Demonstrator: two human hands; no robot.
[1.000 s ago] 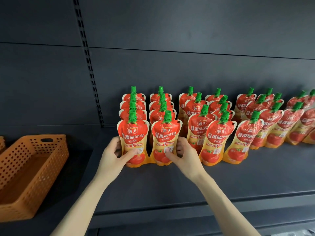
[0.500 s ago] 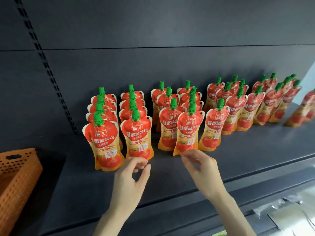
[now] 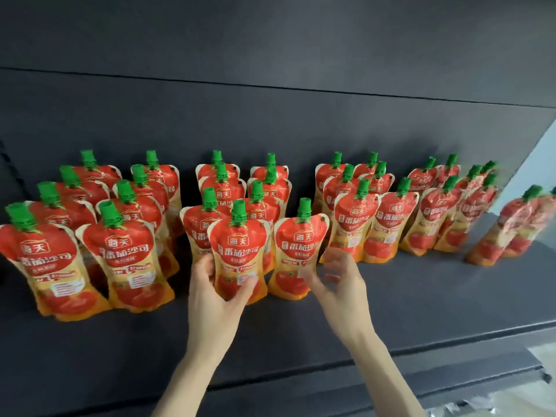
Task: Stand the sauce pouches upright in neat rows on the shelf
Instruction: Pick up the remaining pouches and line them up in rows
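Both hands are moving on from the left-hand rows, now standing free. At centre frame the left hand is gripping the front sauce pouch on the shelf. The blurred right hand is curling beside the neighbour pouch, grip unclear. The middle rows are probably being squared next.

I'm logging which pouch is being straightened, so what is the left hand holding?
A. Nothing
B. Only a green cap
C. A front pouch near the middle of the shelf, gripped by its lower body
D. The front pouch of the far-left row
C: the left hand has its thumb and fingers curled round the lower half of the middle front pouch, well below its green cap.
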